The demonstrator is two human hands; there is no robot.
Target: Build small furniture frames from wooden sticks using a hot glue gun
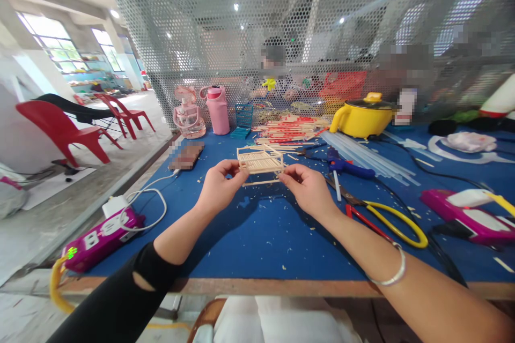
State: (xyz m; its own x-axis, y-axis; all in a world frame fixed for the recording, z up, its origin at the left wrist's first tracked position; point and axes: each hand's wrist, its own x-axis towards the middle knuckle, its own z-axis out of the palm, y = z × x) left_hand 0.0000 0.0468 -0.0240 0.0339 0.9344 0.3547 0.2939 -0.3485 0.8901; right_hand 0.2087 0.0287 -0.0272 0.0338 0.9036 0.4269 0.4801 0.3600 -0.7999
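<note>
Between my two hands is a small frame of thin wooden sticks (261,163), held up over the blue tabletop. My left hand (222,185) pinches its left side with thumb and fingers. At the right side, my right hand (306,186) grips the near corner the same way. Behind the frame lies a heap of wooden sticks with red paper wraps (292,128). A blue glue gun (348,165) rests just right of my right hand, with scissors (396,222) with yellow handles and red-handled pliers (368,224) in front of it.
Purple power strips (100,238) lie at the left and right. Clear glue sticks (370,158), a yellow electric pot (364,118), a phone (187,155) and pink bottles (219,111) stand or lie farther back. A perforated metal screen (225,37) closes the back; a person sits beyond it.
</note>
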